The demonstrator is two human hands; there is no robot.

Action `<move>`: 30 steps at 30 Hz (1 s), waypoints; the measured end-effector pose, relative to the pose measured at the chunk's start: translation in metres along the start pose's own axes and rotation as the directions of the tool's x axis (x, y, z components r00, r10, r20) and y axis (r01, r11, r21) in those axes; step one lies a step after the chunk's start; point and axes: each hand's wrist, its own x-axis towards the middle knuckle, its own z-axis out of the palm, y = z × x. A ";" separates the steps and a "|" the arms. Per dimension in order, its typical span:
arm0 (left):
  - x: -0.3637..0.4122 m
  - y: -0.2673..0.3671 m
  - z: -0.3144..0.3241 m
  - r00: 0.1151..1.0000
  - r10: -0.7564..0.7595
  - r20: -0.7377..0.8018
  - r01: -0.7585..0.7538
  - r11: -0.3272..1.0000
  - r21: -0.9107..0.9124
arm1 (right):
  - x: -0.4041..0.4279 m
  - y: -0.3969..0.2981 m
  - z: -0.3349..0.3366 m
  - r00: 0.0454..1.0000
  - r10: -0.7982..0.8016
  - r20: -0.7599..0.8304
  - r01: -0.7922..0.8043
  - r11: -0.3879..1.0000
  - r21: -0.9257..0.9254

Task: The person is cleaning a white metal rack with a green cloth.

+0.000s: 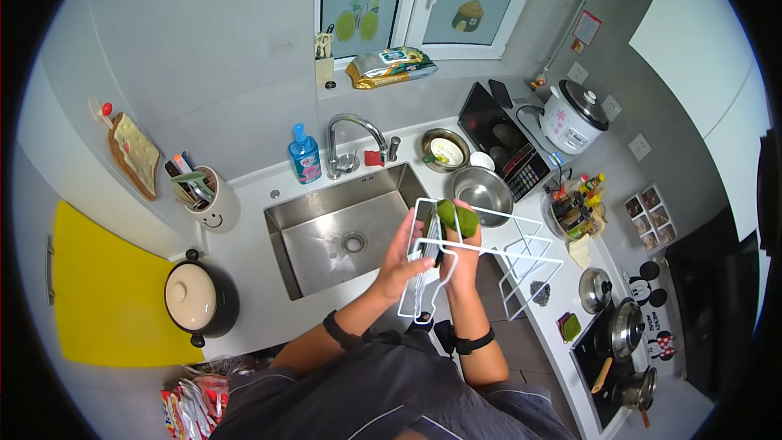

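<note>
A white wire rack [522,255] is held up in front of my body, just right of the stainless steel sink [330,244]. My left hand [400,266] grips the rack's left end, thumb over the wires. A green cloth [467,222] lies against the wires in my right hand [462,256], whose fingers are partly hidden behind the cloth and rack. Behind the rack stands a steel basin [482,190], with a smaller metal bowl [445,150] holding a white bowl beyond it.
Left of the sink are a black pot with a cream lid [190,296] and a utensil holder [214,211]. A blue soap bottle [305,157] stands by the faucet [333,140]. To the right are a microwave [510,134], condiment bottles [577,211] and a cooktop [602,342] with pans.
</note>
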 end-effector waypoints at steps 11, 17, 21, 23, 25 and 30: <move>0.020 0.020 0.000 0.981 0.188 0.051 -0.195 0.938 0.286 | -0.015 0.031 -0.042 0.980 -0.021 0.196 0.073 0.962 -0.265; 0.014 0.012 0.009 0.989 0.144 0.033 -0.147 0.978 0.151 | -0.019 -0.009 -0.003 0.999 0.047 0.002 -0.047 0.993 0.108; 0.025 0.033 0.012 0.990 0.134 0.035 -0.122 0.966 -0.226 | -0.029 -0.005 -0.026 0.829 -0.313 0.463 0.455 0.860 -0.233; 0.031 0.039 0.012 0.998 0.056 -0.024 -0.060 0.952 -0.299 | -0.024 -0.002 -0.038 0.738 -0.334 0.586 0.555 0.795 -0.246; 0.036 0.028 0.003 1.000 0.000 -0.006 -0.002 0.951 -0.309 | -0.025 -0.008 -0.025 0.893 -0.225 0.390 0.306 0.939 -0.159; 0.018 0.019 0.032 0.996 -0.074 -0.058 0.064 0.987 -0.147 | -0.010 -0.025 -0.002 0.997 -0.050 0.050 0.049 0.999 0.019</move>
